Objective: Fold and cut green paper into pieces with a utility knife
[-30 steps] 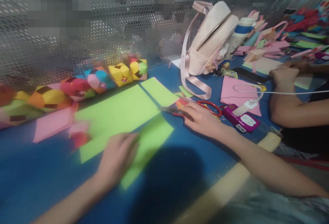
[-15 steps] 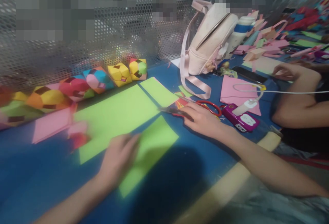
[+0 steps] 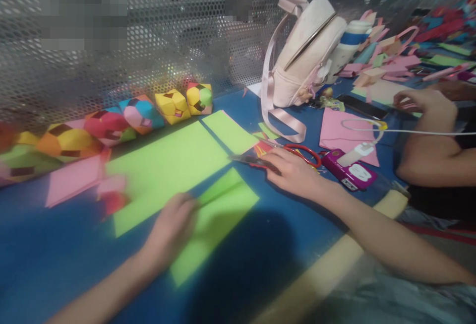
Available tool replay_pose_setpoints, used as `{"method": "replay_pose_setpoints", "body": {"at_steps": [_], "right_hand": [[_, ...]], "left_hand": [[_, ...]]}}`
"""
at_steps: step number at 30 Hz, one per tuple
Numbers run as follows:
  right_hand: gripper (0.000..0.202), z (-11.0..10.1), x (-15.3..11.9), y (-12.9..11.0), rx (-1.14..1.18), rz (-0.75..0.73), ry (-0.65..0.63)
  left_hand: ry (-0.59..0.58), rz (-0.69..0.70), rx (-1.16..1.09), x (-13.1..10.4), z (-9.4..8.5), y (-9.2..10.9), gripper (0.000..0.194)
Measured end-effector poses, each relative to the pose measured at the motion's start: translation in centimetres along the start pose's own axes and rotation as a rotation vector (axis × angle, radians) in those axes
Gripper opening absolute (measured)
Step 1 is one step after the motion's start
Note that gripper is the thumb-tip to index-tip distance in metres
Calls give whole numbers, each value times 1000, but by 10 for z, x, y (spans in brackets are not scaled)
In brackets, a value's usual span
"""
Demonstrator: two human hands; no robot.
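Near green sheet (image 3: 219, 227) now shows a ridge absent half a second ago: probably being bent, not cut. Sits on worktop (image 3: 55, 254) at left hand (image 3: 176, 222); fingers blurred, can't tell if pinching. Right hand (image 3: 292, 175) grasps scissors (image 3: 248, 161).

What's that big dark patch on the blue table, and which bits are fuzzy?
In the head view, a shadow darkens the blue table and part of the nearest green sheet; also in the head view, the left hand and the leftmost paper balls are blurry, while the purple box looks clearer.
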State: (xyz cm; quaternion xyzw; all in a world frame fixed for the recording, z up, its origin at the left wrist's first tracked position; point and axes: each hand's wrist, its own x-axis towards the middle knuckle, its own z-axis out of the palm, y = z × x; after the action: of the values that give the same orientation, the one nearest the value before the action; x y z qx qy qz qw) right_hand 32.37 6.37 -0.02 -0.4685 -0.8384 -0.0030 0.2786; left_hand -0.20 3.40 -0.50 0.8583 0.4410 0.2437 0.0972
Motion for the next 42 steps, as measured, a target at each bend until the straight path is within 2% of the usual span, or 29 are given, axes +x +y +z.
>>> {"method": "replay_pose_setpoints", "body": {"at_steps": [4, 11, 17, 24, 30, 35, 42], "right_hand": [[28, -8, 2, 0, 85, 8, 98], [24, -23, 7, -3, 275, -39, 84], [22, -18, 8, 2, 329, -120, 80], [24, -18, 8, 0, 295, -78, 189], [23, -13, 7, -2, 303, -158, 58], [24, -18, 5, 6, 317, -126, -118], [23, -22, 4, 16, 301, -97, -249]], "left_hand": [[-35, 60, -65, 9, -13, -2, 17], [-79, -21, -99, 23, -38, -23, 17], [-89, -30, -136, 26, -38, -36, 16], [-90, -32, -134, 27, -38, -38, 15], [-86, -56, -155, 28, -37, -36, 15], [-74, -147, -110, 30, -37, -39, 17], [-56, -171, 14, 23, -27, -43, 21]]}}
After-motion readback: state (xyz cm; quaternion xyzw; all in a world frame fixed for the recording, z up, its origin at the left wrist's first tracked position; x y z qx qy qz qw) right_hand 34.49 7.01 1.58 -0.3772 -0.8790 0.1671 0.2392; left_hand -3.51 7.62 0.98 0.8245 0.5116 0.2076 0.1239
